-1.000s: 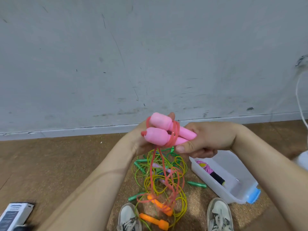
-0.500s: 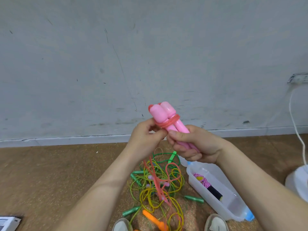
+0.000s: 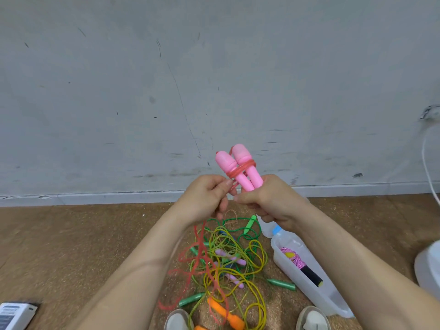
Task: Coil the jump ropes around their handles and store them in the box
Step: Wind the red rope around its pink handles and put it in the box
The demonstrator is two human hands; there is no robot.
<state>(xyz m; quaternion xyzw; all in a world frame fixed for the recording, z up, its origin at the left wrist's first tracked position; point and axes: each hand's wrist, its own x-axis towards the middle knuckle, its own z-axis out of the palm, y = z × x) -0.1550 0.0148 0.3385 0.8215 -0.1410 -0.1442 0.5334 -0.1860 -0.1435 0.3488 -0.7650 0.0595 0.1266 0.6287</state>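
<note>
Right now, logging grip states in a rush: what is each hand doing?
Left hand: closed, pinching the red rope just below the wraps.
Right hand: closed around the two pink handles, held upright.

rope pile (image 3: 226, 263) on floor (image 3: 71, 246), box (image 3: 307, 282) right of it

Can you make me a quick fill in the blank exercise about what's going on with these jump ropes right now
1. The right hand grips a pair of ____ handles held upright.
2. The left hand pinches the ____ rope trailing down to the floor.
3. The white box on the floor holds ____ coiled rope with a black handle.
4. The two orange handles lie on the ____.

Missing words: pink; red; one; floor
</note>
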